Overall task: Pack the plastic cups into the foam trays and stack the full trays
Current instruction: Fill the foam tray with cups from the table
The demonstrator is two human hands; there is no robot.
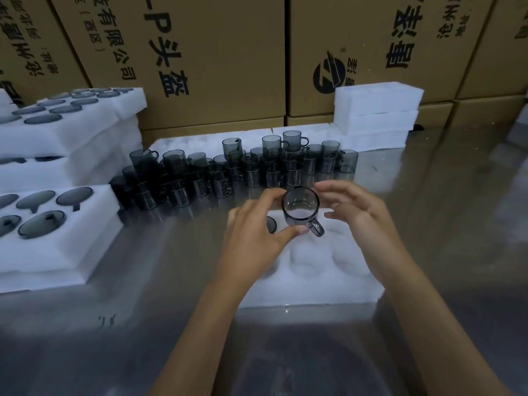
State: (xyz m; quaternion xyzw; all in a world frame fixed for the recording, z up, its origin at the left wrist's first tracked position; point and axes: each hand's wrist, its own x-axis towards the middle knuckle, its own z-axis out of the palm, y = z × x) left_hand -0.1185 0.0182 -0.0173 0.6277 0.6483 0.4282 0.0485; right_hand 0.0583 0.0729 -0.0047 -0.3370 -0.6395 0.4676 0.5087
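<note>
Smoky grey handled cup (300, 207) held upright above the far end of the white foam tray (311, 281), handle pointing toward the camera. Left hand (257, 235) pinching it, forefinger at the rim's far left, thumb under the handle side. Right hand (357, 212) just right of the cup, fingers loosely spread and relaxed, holding nothing; contact with the cup unclear. Partly hidden behind the left hand, one dark cup already sunk in a tray pocket. Beyond the tray, a crowd of stacked grey cups (228, 172) on the steel table (143, 281). Left of the tray, filled foam trays (57, 224) stacked; far right behind the cups, empty foam trays (377, 112) piled against cardboard cartons (228, 52)
</note>
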